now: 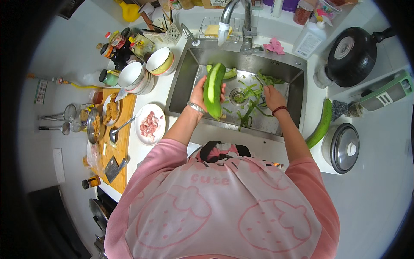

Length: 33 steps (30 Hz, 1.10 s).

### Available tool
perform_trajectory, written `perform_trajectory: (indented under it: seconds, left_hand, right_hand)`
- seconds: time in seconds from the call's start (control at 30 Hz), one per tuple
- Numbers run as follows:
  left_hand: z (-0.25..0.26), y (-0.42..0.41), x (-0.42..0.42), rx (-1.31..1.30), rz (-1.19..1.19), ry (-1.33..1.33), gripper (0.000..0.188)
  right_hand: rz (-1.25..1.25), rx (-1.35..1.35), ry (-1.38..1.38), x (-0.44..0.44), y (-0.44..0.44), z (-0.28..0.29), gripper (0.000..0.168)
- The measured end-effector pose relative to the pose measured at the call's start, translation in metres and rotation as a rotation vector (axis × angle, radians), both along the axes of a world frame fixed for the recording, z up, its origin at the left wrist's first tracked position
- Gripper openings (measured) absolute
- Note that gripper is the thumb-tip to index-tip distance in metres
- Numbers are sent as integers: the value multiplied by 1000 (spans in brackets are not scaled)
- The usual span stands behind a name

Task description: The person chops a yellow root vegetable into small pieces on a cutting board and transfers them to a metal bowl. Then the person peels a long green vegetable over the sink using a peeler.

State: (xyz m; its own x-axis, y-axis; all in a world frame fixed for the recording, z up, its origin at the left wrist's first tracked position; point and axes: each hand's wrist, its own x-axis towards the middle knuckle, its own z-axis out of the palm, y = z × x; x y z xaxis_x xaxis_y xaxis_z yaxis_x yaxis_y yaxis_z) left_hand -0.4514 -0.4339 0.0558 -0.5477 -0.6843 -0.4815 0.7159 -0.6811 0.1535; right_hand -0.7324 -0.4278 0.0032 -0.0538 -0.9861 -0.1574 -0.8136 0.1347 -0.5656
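Observation:
My left hand (199, 97) is closed around a large green gourd (214, 90) above the left part of the steel sink (181, 81). One pale strip runs along the gourd, where its skin is off. Over the right part of the basin, my right hand (274, 98) grips a thin metal tool, probably a peeler, only partly visible. Green peel strips (249, 111) lie on the basin floor and around the drain (238, 96). Behind the held gourd, light green peeled pieces (230, 73) rest in the sink.
A faucet (247, 32) rises at the sink's back. Left are stacked bowls (132, 76), a plate of cut meat (149, 140), and a wooden cutting board (121, 155) with a cleaver (112, 168). Right are another long green gourd (321, 126), a rice cooker (346, 149) and a black pan (354, 58).

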Motion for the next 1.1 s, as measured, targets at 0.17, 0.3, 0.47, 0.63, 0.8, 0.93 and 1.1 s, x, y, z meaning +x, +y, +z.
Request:
perform_trajectory:
  seconds: [0.17,0.3,0.47,0.63,0.8,0.93,1.1]
  left_hand:
    - [1,-6,-3,-47,42,61,69]
    - [3,-14,-8,-88,186,-48,57]
    - [8,-14,-8,-37,314,-114,39]
    - [0,-11,-8,-12,405,-176,37]
    - [8,-3,-11,43,458,-235,36]
    - [14,4,-12,-102,427,-230,38]
    - [16,3,-8,-125,477,-150,39]
  right_hand:
    - [307,-88,-692,35,35,67,34]
    - [131,31,-885,49,56,66,31]
    - [-37,-19,-1096,69,72,65,19]
    - [-77,-14,-1131,85,72,67,18]
    - [-53,-113,-1120,90,70,71,21]
    - [7,-172,-899,95,63,71,18]
    - [-73,-10,-1272,95,48,48,15]
